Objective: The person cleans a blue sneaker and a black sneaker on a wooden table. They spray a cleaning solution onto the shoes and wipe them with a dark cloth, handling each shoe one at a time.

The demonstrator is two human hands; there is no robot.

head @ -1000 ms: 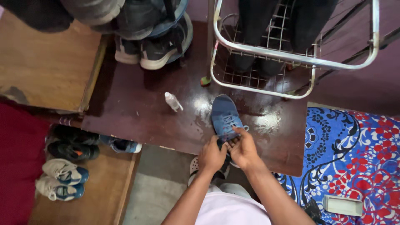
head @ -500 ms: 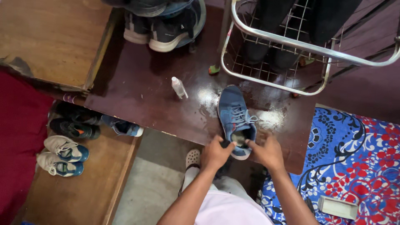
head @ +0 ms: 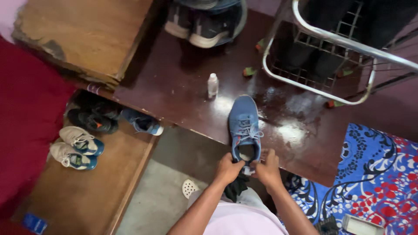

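The heel of a blue sneaker (head: 244, 126) is gripped from both sides by the left hand (head: 227, 168) and the right hand (head: 267, 167), fingers closed; a dark cloth (head: 236, 188), possibly a sock, hangs between them. The sneaker lies on a glossy dark table (head: 174, 95), near edge. A small clear bottle (head: 212, 85) stands farther left.

Home entry/shoe corner: sneaker pairs (head: 76, 148) on low wood shelf (head: 87, 196), patterned blue rug (head: 374, 174)

Heel of the blue shoe (head: 245, 126) hiding behind both hands; dark pair of shoes (head: 204, 26) being cropped by the top edge; small bottle (head: 212, 85) label blurring
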